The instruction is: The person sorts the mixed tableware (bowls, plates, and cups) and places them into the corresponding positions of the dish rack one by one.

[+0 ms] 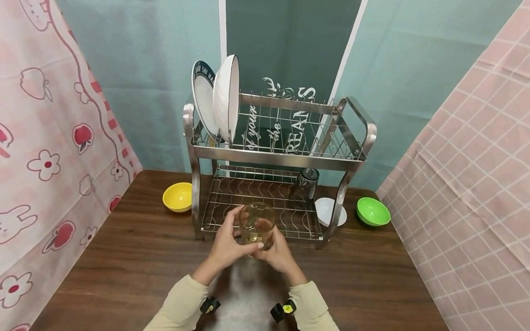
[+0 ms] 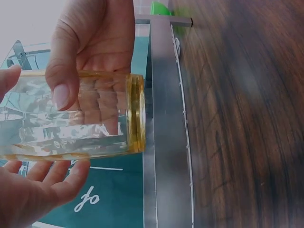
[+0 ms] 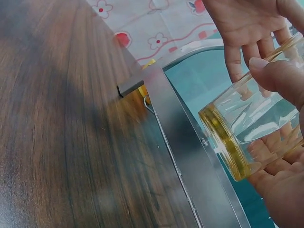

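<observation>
A clear, amber-tinted drinking glass is held up between both hands in front of the dish rack. My left hand grips its left side, the thumb reaching across the near side low on the glass. On the other side my right hand holds the glass, with fingers curled round it. In the left wrist view the thick yellow base points toward the table side, and fingers show through the clear wall. The metal dish rack stands just beyond, its lower wire tier behind the glass.
On the upper tier a dark-rimmed plate and a white bowl stand on edge at the left. A dark glass sits on the lower tier. Yellow, white and green bowls are on the wooden table.
</observation>
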Demonstrator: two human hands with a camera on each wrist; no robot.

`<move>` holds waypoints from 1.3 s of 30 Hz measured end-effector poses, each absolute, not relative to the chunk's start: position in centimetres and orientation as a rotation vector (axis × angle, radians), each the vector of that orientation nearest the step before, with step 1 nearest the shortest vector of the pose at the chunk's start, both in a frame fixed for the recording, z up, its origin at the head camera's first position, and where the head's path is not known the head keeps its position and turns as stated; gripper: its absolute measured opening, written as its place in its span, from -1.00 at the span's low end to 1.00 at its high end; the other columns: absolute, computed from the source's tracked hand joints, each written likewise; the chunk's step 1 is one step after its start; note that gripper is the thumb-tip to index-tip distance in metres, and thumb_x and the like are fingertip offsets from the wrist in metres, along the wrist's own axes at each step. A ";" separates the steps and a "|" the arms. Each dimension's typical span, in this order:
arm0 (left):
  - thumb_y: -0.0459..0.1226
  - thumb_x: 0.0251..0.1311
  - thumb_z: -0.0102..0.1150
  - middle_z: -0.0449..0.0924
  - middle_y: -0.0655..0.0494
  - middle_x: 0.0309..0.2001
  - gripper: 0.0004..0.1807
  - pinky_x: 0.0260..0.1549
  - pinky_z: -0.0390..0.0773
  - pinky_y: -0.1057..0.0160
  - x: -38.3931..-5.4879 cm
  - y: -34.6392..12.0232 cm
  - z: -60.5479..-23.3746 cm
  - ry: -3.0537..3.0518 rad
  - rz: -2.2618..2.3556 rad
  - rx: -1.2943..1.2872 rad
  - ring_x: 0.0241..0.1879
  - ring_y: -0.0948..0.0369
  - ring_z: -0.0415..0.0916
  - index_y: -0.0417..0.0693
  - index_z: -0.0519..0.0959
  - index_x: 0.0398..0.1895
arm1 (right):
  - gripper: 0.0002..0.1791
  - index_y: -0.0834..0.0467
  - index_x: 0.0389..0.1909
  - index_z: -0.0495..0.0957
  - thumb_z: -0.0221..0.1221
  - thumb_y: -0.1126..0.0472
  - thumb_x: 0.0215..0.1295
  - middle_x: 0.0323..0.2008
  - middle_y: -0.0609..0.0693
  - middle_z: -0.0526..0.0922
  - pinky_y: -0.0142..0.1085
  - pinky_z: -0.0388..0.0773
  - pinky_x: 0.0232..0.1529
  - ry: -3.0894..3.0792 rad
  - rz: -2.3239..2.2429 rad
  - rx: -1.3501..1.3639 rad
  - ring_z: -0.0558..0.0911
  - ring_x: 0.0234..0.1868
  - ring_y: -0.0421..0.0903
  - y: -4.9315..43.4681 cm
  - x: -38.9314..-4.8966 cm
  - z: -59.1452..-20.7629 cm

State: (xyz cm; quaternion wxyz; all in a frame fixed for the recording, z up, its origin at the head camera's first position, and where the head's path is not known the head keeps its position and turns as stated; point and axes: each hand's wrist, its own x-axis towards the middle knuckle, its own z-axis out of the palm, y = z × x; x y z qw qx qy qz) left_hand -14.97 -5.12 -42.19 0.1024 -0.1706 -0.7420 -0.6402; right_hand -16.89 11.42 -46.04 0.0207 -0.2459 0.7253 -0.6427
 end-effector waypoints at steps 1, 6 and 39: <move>-0.48 -0.34 0.52 0.37 -0.29 0.04 0.00 -0.10 0.46 -0.01 -15.2 -5.2 -42.6 -2.189 -1.899 -0.506 0.07 -0.17 0.33 -0.27 0.18 0.27 | -0.20 0.44 0.20 0.18 0.32 0.53 -0.11 0.12 0.37 0.38 -0.29 0.37 0.03 2.247 -1.994 -0.766 0.37 0.16 0.24 11.4 -16.9 -46.1; -0.35 -0.38 0.58 0.35 -0.19 0.09 0.08 -0.09 0.46 0.04 -16.2 -5.7 -44.5 -2.249 -1.842 -0.519 0.09 -0.08 0.31 -0.08 0.14 0.32 | -0.16 0.42 0.23 0.19 0.36 0.52 -0.14 0.13 0.36 0.39 -0.27 0.37 0.03 2.287 -1.971 -0.756 0.37 0.16 0.25 11.6 -17.4 -47.1; -0.08 -0.58 0.63 0.20 -0.15 0.26 0.21 0.06 0.23 -0.17 -17.0 -7.9 -44.7 -2.444 -0.557 -0.798 0.30 -0.15 0.03 -0.05 0.19 0.33 | -0.03 0.13 0.17 0.41 0.48 0.12 -0.52 -0.06 0.05 0.55 -0.11 0.26 -0.24 3.287 -0.772 -0.994 0.47 -0.11 0.03 14.1 -18.3 -45.5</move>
